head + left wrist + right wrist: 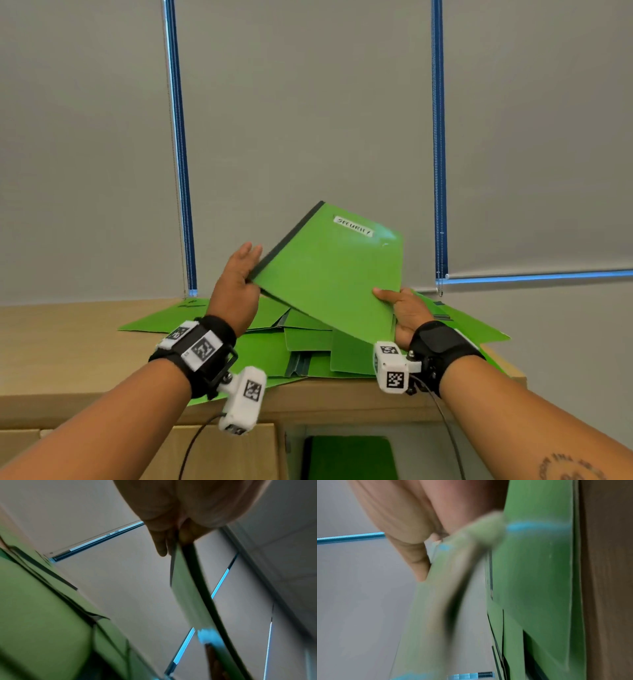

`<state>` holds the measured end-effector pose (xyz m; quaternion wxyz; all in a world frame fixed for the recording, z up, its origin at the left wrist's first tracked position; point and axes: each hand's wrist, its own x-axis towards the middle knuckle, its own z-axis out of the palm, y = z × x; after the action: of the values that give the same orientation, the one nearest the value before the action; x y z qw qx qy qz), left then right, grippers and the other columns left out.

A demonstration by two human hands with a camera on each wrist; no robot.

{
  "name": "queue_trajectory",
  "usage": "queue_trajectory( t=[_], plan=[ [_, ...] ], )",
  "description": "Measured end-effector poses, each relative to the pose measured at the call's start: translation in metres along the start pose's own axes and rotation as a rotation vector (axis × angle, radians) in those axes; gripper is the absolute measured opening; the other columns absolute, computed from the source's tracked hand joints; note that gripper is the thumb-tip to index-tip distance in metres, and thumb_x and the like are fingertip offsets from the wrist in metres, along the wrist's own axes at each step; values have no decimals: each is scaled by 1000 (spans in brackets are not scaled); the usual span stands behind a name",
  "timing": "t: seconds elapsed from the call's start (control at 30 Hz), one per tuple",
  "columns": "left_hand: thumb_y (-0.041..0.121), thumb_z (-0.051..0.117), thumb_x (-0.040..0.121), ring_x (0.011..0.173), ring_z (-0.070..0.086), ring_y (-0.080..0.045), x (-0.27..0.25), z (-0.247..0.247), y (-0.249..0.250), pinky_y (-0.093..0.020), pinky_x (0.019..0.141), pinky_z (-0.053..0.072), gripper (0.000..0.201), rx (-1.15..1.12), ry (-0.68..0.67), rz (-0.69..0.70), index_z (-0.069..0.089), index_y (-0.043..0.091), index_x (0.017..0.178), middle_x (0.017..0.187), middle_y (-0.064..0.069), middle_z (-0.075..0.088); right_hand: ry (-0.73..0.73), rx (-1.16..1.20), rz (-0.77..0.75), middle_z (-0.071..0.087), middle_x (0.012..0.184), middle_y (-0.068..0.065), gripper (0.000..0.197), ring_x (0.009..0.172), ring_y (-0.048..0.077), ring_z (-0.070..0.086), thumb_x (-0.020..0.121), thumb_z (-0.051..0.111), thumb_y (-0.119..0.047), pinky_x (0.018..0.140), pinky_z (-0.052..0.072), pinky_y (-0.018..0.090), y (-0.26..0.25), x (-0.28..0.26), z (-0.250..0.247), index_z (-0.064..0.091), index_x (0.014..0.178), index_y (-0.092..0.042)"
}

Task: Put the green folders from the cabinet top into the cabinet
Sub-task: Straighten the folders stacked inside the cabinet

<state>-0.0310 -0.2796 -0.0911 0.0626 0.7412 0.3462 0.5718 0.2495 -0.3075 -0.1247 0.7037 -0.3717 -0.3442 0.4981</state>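
Folder labelled "SECURITY" [329, 274] is held clear of the pile of green folders [301, 346] on the cabinet top [68, 342], tilted steeply: far end up toward the grey blinds, near corner low over the pile.

Left hand [236, 284]: grips the dark-bound spine edge of the held folder. Fingers lie together behind the spine, tips showing above it; left wrist view shows the edge caught between thumb and fingers.

Right hand [404, 311]: pinches the opposite, open long edge low down, thumb flat on the front face, other fingers behind and out of sight. Right wrist view is motion-blurred; it confirms the thumb on green card, little else.

Key relation: the folder's long axis runs up and away from the person, from the hands toward the label. Both hands sit at the near half, one on each long edge, so the far end is unsupported. Neither hand is clearly nearer.

Cabinet opening [349, 455] lies directly below the held folder, under the lip of the cabinet top, with green already visible inside. Judgement: the next move calls for bringing the folder back over the lip, then down and in. Risk: the low corner dragging loose folders off the pile.
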Motion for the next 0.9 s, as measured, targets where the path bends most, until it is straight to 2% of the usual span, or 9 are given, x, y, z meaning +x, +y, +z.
queue_trajectory(
  t=[0.1, 0.17, 0.27, 0.33, 0.4, 0.53, 0.63, 0.73, 0.9],
  plan=[
    [0, 53, 81, 136, 38, -13, -21, 6, -16, -33, 104, 42, 82, -61, -198, -199, 15, 16, 153, 158, -2, 20, -33, -30, -59, 64, 122, 21, 45, 107, 41, 63, 87, 55, 8, 87, 51, 60, -3, -4, -19, 49, 128, -9],
    [17, 57, 86, 133, 41, -16, -23, 13, -25, -34, 101, 42, 81, -147, -178, -356, 13, 16, 153, 156, -3, 25, -76, -52, -65, 64, 124, 19, 47, 109, 39, 63, 88, 52, 9, 88, 52, 57, 1, -10, -28, 49, 131, -11],
    [34, 52, 90, 133, 42, -25, -17, 26, -34, -49, 110, 36, 62, -326, -183, -542, 33, 15, 146, 151, -7, 36, -118, -98, -54, 63, 126, 18, 51, 115, 40, 61, 87, 50, 11, 94, 48, 60, 9, -16, -38, 48, 133, -10],
    [35, 46, 94, 119, 54, -28, -18, 36, -32, -52, 105, 40, 32, -421, -179, -598, 56, 19, 119, 132, -9, 55, -124, -144, -48, 63, 127, 19, 53, 116, 41, 59, 85, 50, 11, 96, 46, 62, 12, -21, -40, 48, 133, -10],
    [36, 43, 97, 114, 57, -32, -20, 44, -25, -52, 102, 43, 31, -360, -149, -533, 60, 14, 111, 121, -13, 62, -139, -206, -41, 62, 127, 20, 53, 116, 41, 59, 83, 50, 11, 97, 44, 64, 11, -26, -38, 50, 132, -10],
    [12, 35, 101, 97, 58, -33, -29, 57, -18, -38, 87, 50, 28, -35, -79, -329, 59, -3, 102, 101, -21, 60, -101, -335, -110, 63, 127, 17, 51, 111, 34, 59, 74, 55, 4, 100, 43, 61, 5, -31, -34, 57, 123, -10],
    [7, 38, 96, 79, 52, -27, -41, 60, -20, -25, 62, 43, 22, -81, -27, -394, 55, 0, 85, 79, -10, 53, -80, -355, -190, 69, 116, 11, 43, 109, 31, 59, 71, 53, 3, 99, 43, 56, 1, -37, -35, 64, 109, -14],
    [5, 41, 89, 81, 50, -27, -66, 65, -28, -39, 71, 41, 18, -189, 37, -450, 53, -2, 79, 87, -20, 54, -61, -333, -175, 67, 110, 19, 39, 98, 34, 59, 75, 47, 10, 93, 46, 59, 11, -46, -43, 63, 107, -5],
    [-1, 39, 89, 77, 39, -20, -127, 75, -26, -33, 64, 30, 20, -314, 146, -598, 45, 6, 72, 78, -12, 43, -34, -336, -64, 62, 113, 25, 42, 98, 34, 58, 77, 44, 12, 96, 43, 63, 57, -68, -68, 55, 117, 4]
  ],
)
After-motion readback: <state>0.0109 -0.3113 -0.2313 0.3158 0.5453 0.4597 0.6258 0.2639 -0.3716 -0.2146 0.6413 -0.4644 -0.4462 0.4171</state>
